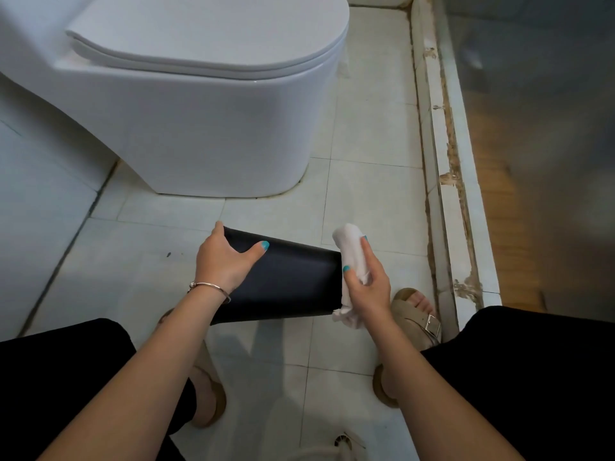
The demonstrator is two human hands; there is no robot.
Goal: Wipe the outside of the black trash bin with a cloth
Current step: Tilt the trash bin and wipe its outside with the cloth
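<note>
The black trash bin (293, 281) is held on its side above the tiled floor, in the middle of the head view. My left hand (224, 261) grips its left end, thumb across the upper side. My right hand (369, 281) holds a bunched white cloth (352, 257) pressed against the bin's right end. The cloth's loose tail hangs down past the bin's lower right corner. Which end of the bin is its mouth cannot be told.
A white toilet (206, 104) with its lid shut stands just beyond the bin. A raised, worn white threshold (446, 181) runs along the right, with a glass panel past it. My sandalled feet (416, 314) and knees flank the bin. A floor drain (342, 440) lies near the bottom edge.
</note>
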